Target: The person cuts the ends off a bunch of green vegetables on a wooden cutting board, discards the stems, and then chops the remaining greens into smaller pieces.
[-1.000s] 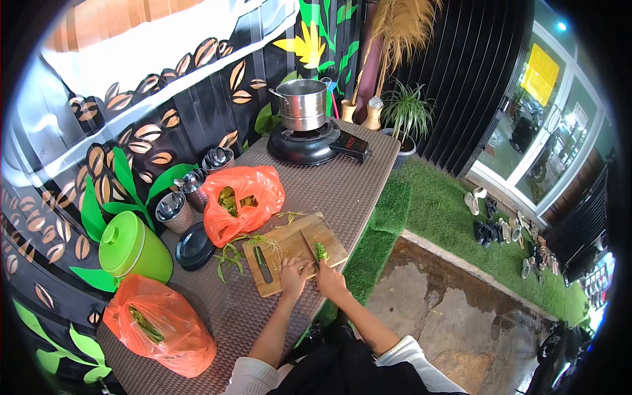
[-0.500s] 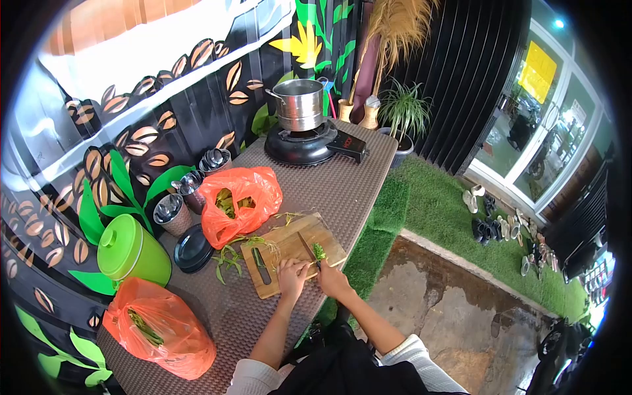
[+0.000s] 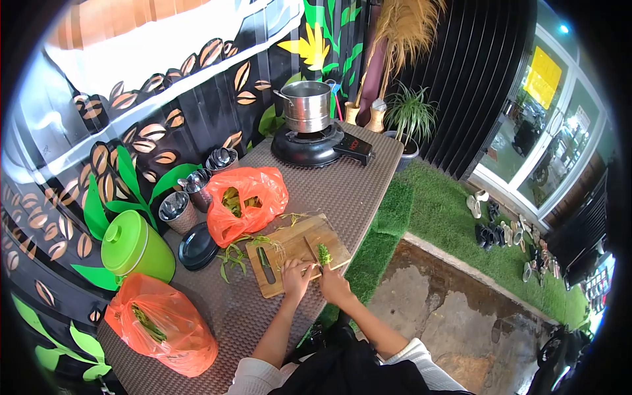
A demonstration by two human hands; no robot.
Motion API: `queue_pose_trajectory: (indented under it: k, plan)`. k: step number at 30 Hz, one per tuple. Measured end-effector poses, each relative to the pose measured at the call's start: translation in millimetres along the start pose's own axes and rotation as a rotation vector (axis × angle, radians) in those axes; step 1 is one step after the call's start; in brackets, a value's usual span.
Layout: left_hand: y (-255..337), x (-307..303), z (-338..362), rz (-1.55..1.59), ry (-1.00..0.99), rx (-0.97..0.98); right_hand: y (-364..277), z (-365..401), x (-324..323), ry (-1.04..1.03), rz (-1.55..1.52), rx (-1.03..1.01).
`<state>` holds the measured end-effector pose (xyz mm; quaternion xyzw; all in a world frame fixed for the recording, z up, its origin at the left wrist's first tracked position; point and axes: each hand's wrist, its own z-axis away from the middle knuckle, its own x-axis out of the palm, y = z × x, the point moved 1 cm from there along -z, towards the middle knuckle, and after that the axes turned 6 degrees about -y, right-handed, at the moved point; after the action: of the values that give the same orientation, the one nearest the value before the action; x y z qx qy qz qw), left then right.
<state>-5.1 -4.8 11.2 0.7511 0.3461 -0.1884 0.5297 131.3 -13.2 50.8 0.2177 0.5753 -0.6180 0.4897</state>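
A wooden cutting board [image 3: 289,239] lies on the brown woven-pattern table [image 3: 342,191]. My right hand [image 3: 334,284] is closed round the handle of a knife [image 3: 311,250], whose blade points away over the board. My left hand [image 3: 295,274] rests at the board's near edge with its fingers pressed together beside the blade; what they hold is too small to make out. Chopped green pieces [image 3: 324,254] lie just right of the blade. Leafy green stems [image 3: 232,258] spread off the board's left side, near an open orange plastic bag [image 3: 266,191] with greens inside.
A steel pot [image 3: 307,108] stands on a black portable stove [image 3: 306,147] at the far end. Along the wall are cutlery cups [image 3: 178,210], dark plates [image 3: 197,247] and a green lidded container [image 3: 137,247]. Another orange bag [image 3: 174,329] sits at the near left.
The whole view has shifted slightly. Both hands stay at the board's near edge, with the knife still in my right hand.
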Motion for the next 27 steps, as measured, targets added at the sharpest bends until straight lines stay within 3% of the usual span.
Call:
queue_pose_trajectory:
  k: [3, 10, 15, 19, 27]
  plan:
    - [-2, 3, 1, 0.004, 0.009, 0.011, -6, 10, 12, -0.003, 0.015, 0.087]
    - [2, 1, 0, 0.013, 0.013, 0.014, 3, -7, 0, 0.014, 0.021, -0.015]
    - [-10, 8, 2, 0.106, -0.011, -0.027, -10, 14, 19, 0.047, 0.053, 0.098]
    - [1, -2, 5, 0.065, 0.013, 0.046, -9, 3, 20, 0.015, 0.09, 0.098]
    - [1, 5, -4, 0.099, -0.024, 0.061, 5, -1, -10, 0.0, 0.064, 0.031]
